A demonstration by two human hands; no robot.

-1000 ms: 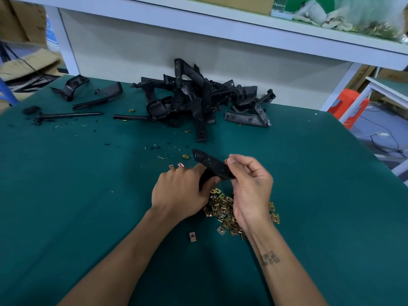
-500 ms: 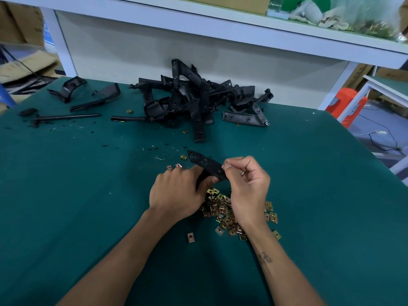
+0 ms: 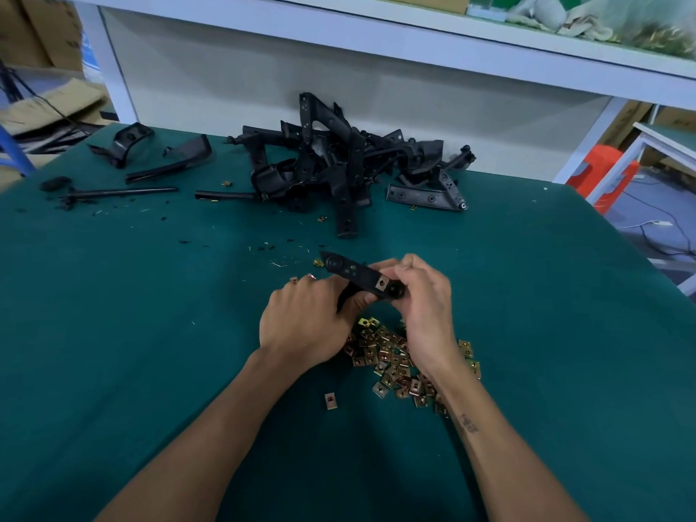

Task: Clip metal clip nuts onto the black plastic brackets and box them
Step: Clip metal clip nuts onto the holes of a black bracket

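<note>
Above the loose clip nuts (image 3: 391, 361) on the tabletop (image 3: 150, 314), the left hand (image 3: 305, 325) grips a bracket (image 3: 354, 275) to steady it while the right hand (image 3: 425, 307) fingers pinch its near end, apparently seating a clip nut (image 3: 382, 283).

A black plastic bracket (image 3: 356, 275) sits tilted at frame centre, one brass-coloured clip nut (image 3: 382, 283) on its lower right end. Loose clip nuts (image 3: 391, 365) lie heaped just below; more brackets (image 3: 339, 163) are piled at upper centre.
</note>
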